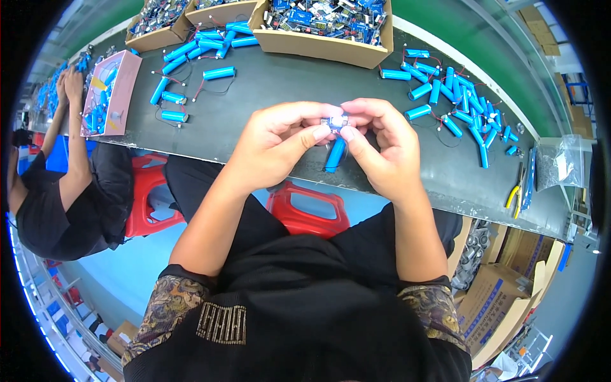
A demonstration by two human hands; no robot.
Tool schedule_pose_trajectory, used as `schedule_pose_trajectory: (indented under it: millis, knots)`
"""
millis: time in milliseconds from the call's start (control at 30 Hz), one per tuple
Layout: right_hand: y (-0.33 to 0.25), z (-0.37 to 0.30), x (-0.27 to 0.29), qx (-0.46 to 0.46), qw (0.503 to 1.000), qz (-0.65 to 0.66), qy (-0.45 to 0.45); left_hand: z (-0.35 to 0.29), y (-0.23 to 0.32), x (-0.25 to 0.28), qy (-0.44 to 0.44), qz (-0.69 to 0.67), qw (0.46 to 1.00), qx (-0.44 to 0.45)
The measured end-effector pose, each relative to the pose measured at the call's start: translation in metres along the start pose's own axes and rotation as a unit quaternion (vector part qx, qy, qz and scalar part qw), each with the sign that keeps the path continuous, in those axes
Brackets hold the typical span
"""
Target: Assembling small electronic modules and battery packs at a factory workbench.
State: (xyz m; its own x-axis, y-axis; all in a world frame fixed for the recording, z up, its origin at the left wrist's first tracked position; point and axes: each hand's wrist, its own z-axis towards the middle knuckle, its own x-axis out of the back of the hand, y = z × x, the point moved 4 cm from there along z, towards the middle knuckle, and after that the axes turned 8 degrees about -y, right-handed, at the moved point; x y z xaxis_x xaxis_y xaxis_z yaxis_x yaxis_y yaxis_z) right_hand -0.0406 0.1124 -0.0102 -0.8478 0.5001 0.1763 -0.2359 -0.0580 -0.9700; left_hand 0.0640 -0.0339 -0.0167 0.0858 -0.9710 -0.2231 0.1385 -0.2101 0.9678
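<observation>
Between both hands, above the table's near edge, is a small blue circuit board (335,122) with a pale part on top. My left hand (273,140) pinches its left side between thumb and fingers. On the other side, my right hand (382,140) grips the board's right edge with the thumb in front and fingers curled behind. A blue cylindrical battery (335,156) sits just below the board, its upper end hidden by the hands. Thin dark wire shows beside it; I cannot tell whether it joins the board.
Blue wired batteries lie in groups at left (210,44) and right (458,95). Cardboard boxes (324,48) of circuit boards stand behind. A pink box (124,95) of batteries is at left, near a co-worker's hands (71,83). Yellow-handled pliers (513,196) and a plastic bag (560,162) lie right.
</observation>
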Motion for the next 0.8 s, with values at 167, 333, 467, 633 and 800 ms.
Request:
schedule_pose_trajectory:
  millis: [167, 333, 467, 633, 800]
  knots:
    - [0.001, 0.001, -0.001, 0.007, 1.000, 0.001, -0.002, -0.001, 0.000, 0.001, 0.005, 0.012, 1.000, 0.009]
    - [-0.001, 0.001, -0.002, 0.017, 1.000, 0.010, -0.002, -0.001, 0.001, 0.001, 0.004, 0.018, 1.000, 0.014]
    - [-0.001, 0.001, -0.003, 0.002, 0.999, 0.052, -0.002, -0.001, 0.001, 0.001, 0.003, 0.026, 1.000, 0.014]
    - [-0.003, -0.001, -0.003, 0.013, 1.000, 0.010, 0.017, -0.001, -0.001, 0.003, 0.004, -0.009, 1.000, 0.008]
    - [-0.012, 0.002, 0.000, 0.058, 0.984, -0.153, 0.066, -0.001, -0.001, 0.004, -0.001, -0.029, 1.000, 0.006]
